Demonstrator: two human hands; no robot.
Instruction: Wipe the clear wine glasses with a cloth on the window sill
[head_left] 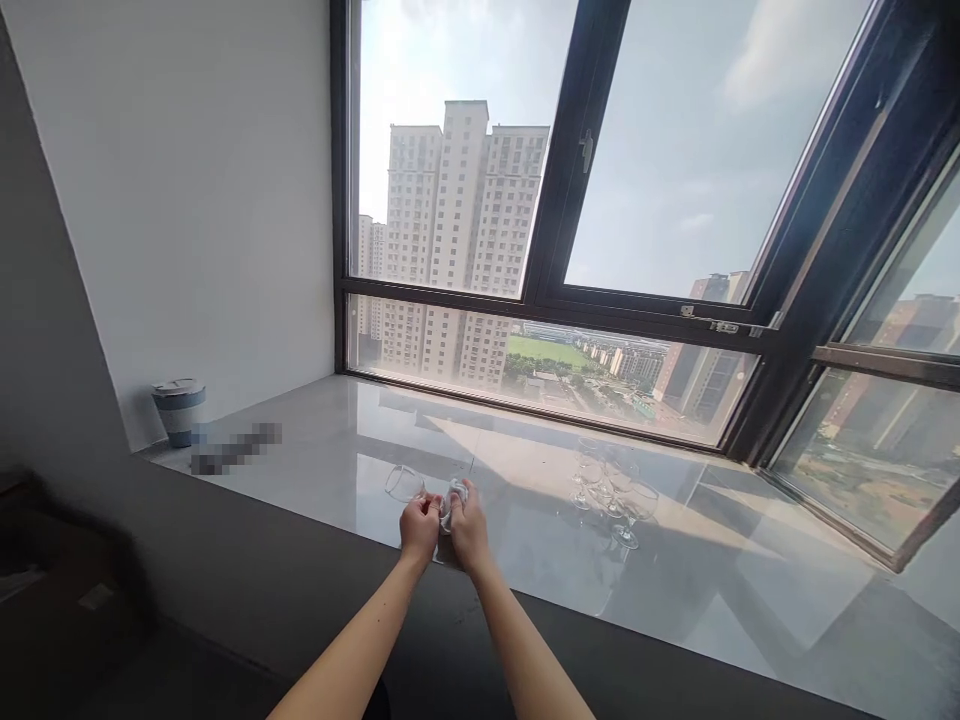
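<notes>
My left hand is closed around the stem end of a wine glass, whose clear bowl tilts out to the left over the windowsill. Close beside it, my right hand grips a crumpled white cloth. The cloth lies between the two hands, near the base end of the glass. How far it touches the glass is hidden by the fingers.
Several clear stemmed glasses stand clustered to the right on the glossy sill. At the left wall is a blue and white cup, next to a pixelated patch. A dark-framed window rises behind.
</notes>
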